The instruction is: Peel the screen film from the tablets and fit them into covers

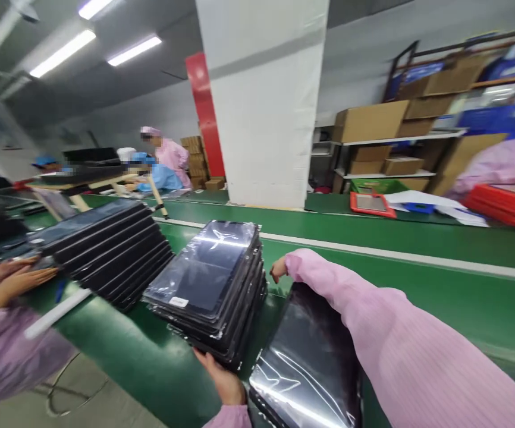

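Note:
My left hand (224,380) reaches up from the bottom edge with its fingers stretched along the low near edge of a stack of tablet-like screen panels (208,270) in clear film. The top panel carries a small white label. Beyond the stack's right side, my right hand (279,269) hangs with loosely bent fingers and nothing visible in them. It looks slightly apart from the stack. Under my pink right sleeve lies a second, lower pile of film-wrapped panels (308,356), partly covered by the arm.
Left, a co-worker's hands (21,279) touch a leaning stack of dark panels (110,249). A white strip (284,239) runs along the green bench (418,238). Behind it stand a white pillar (266,107), a red-framed panel (371,204), papers and red frames (502,205).

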`<action>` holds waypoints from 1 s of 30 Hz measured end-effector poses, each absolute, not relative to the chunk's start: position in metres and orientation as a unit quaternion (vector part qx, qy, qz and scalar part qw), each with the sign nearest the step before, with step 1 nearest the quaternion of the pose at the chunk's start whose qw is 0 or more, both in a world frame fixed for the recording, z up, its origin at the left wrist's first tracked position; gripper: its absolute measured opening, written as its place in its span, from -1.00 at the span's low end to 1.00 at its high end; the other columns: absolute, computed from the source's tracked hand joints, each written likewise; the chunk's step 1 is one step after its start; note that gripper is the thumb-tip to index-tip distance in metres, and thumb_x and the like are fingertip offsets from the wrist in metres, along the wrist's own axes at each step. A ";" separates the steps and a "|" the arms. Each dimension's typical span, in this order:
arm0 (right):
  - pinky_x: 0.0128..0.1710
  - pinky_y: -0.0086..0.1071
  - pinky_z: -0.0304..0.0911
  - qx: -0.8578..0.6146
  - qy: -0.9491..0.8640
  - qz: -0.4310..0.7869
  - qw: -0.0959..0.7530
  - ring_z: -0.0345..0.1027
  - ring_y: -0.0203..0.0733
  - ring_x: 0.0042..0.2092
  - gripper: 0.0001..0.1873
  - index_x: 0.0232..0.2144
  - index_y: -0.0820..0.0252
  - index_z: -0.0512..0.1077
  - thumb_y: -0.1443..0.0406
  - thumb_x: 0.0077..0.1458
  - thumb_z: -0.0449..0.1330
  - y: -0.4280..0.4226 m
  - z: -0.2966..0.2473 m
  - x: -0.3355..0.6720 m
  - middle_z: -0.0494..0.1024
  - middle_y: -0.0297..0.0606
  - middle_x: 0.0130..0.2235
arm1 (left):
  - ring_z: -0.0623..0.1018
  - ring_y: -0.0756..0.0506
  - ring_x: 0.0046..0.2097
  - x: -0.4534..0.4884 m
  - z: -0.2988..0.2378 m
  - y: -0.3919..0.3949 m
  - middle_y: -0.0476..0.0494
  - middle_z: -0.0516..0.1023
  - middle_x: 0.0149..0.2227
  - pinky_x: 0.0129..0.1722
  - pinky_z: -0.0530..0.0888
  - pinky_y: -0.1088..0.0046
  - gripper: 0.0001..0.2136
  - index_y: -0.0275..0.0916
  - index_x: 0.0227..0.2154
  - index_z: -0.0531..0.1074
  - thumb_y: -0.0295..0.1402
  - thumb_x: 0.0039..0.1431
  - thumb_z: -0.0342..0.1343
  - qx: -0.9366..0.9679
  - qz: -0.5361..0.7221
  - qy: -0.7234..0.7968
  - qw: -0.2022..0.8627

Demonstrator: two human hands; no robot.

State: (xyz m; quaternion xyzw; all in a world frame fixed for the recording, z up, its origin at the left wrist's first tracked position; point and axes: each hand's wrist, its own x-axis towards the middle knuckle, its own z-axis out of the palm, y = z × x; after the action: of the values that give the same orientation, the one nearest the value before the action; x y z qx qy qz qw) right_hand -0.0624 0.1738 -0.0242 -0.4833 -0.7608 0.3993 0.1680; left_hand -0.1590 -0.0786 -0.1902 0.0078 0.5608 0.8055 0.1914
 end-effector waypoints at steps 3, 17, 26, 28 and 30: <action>0.02 -0.09 0.37 -0.510 -0.753 0.389 0.148 0.42 -0.08 0.02 -0.71 -0.01 0.19 0.44 0.20 0.27 0.18 0.184 -0.002 -0.016 0.48 -0.15 0.06 | 0.05 -0.09 0.41 -0.154 -0.191 -0.097 0.09 0.08 0.41 0.37 0.09 0.36 -0.40 0.09 0.34 -0.01 -0.10 0.24 -0.11 0.005 0.787 0.572 0.232; 0.16 0.02 0.27 -0.612 -0.538 0.521 0.252 0.24 0.14 0.27 -0.12 0.35 0.08 0.08 -0.25 0.15 -0.08 -0.067 -0.113 0.153 0.22 -0.04 0.33 | 0.45 -0.39 0.19 -0.137 -0.154 -0.134 -0.28 0.64 -0.09 0.18 0.41 0.02 -0.44 -0.17 -0.23 0.62 0.19 -0.05 0.07 0.106 0.622 0.534 0.563; 0.32 0.04 -0.03 -0.528 -0.529 0.536 0.393 0.10 0.17 0.28 -0.13 0.26 0.07 0.13 0.20 -0.08 0.37 -0.127 -0.094 0.090 0.28 -0.08 0.20 | 0.43 -0.36 0.22 -0.148 -0.113 -0.127 -0.05 0.67 -0.15 0.13 0.45 0.01 -0.73 -0.05 -0.35 0.62 -0.37 -0.22 0.27 0.094 0.437 0.631 0.635; 0.32 0.05 -0.03 -0.539 -0.522 0.531 0.394 0.10 0.19 0.26 -0.19 0.21 0.09 0.19 0.22 -0.09 0.36 -0.128 -0.093 0.091 0.28 -0.07 0.15 | 0.45 -0.34 0.20 -0.143 -0.108 -0.128 -0.03 0.67 -0.16 0.15 0.43 0.03 -0.76 -0.03 -0.37 0.61 -0.37 -0.21 0.25 0.093 0.419 0.662 0.614; 0.33 0.06 -0.09 -0.524 -0.528 0.528 0.410 0.04 0.20 0.28 -0.20 0.21 0.08 0.17 0.22 -0.07 0.35 -0.131 -0.094 0.091 0.25 -0.07 0.16 | 0.47 -0.30 0.19 -0.140 -0.102 -0.127 -0.03 0.67 -0.15 0.18 0.38 0.06 -0.83 -0.02 -0.41 0.60 -0.36 -0.14 0.20 0.117 0.410 0.702 0.570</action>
State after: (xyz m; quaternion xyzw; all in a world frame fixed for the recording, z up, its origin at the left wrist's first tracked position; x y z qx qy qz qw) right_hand 0.0913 -0.1308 -0.0938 -0.5237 -0.5283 0.5282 0.4095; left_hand -0.1396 -0.1268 -0.1019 0.1167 0.7023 0.4096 0.5705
